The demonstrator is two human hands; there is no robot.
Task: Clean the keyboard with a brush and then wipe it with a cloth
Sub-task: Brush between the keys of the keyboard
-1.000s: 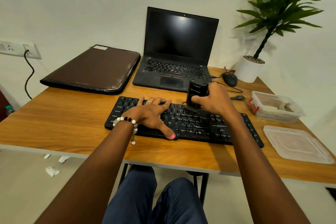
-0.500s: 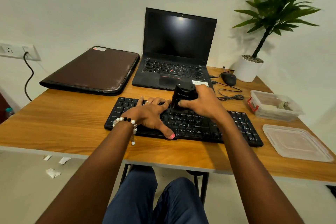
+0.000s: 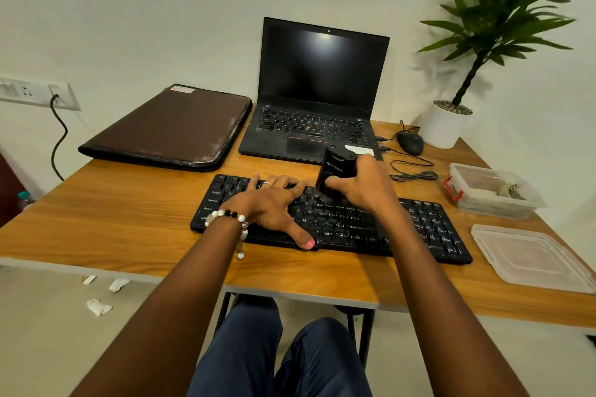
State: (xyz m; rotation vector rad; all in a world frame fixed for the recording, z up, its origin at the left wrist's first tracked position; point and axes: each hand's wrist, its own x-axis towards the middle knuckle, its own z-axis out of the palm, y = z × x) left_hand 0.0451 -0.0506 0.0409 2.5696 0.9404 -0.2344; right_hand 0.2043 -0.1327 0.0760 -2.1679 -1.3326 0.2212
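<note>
Both bare forearms are reaching up from the bottom of the frame toward its centre. The left hand (image 3: pixel 274 206), a beaded bracelet circling its wrist, is lying flat with fingers spread, thumb pointing lower right. The right hand (image 3: pixel 364 185) is curling closed in a grip, knuckles facing up.

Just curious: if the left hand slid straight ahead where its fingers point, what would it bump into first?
Probably the laptop: the left hand lies flat on the keyboard, fingers pointing toward it, though depth is uncertain.
</note>
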